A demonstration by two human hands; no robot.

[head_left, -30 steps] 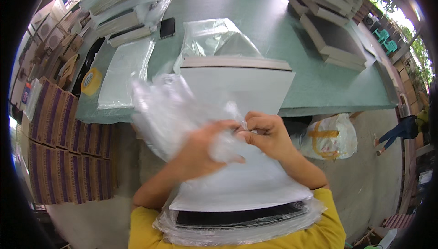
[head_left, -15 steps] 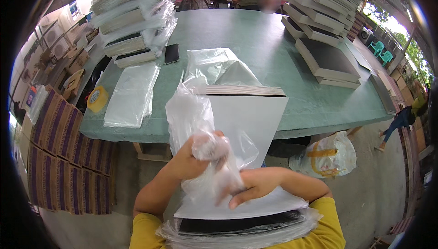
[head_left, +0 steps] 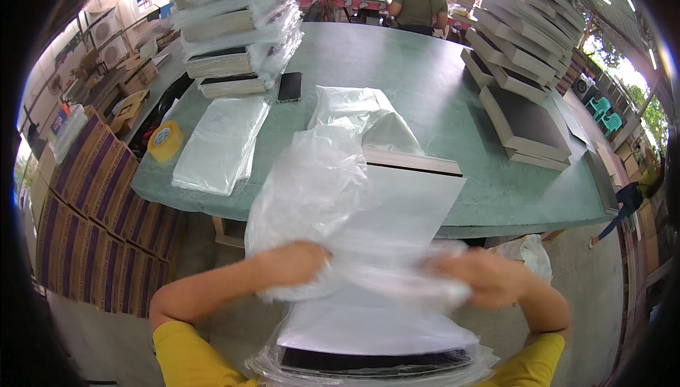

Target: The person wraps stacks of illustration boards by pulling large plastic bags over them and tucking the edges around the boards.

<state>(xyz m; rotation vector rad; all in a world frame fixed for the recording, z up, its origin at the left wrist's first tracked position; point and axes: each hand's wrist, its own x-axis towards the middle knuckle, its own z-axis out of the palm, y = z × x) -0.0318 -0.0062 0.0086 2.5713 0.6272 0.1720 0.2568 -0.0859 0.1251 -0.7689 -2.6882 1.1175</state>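
A clear plastic bag (head_left: 304, 195) is stretched sideways across a stack of white sheets or boards (head_left: 418, 192) that lies over the table's near edge. My left hand (head_left: 294, 263) is closed on the bag's left side. My right hand (head_left: 485, 273) grips its right side, both hands smeared by motion. The bag covers the left part of the stack, whose far edge shows layered boards. Close to my body sits another plastic-wrapped pile (head_left: 375, 362) with a black layer and a white sheet on top.
On the green table (head_left: 382, 54) lie flat plastic bags (head_left: 221, 144), yellow tape (head_left: 166, 141) and a phone (head_left: 290, 87). Wrapped stacks (head_left: 234, 25) rise at far left, dark-topped blocks (head_left: 528, 121) at right. Cartons (head_left: 99, 224) stand on the floor at left. Another person (head_left: 419, 1) is beyond the table.
My hands have moved apart, left hand leftward and right hand rightward, spreading the bunched plastic bag wide. The view has shifted slightly.
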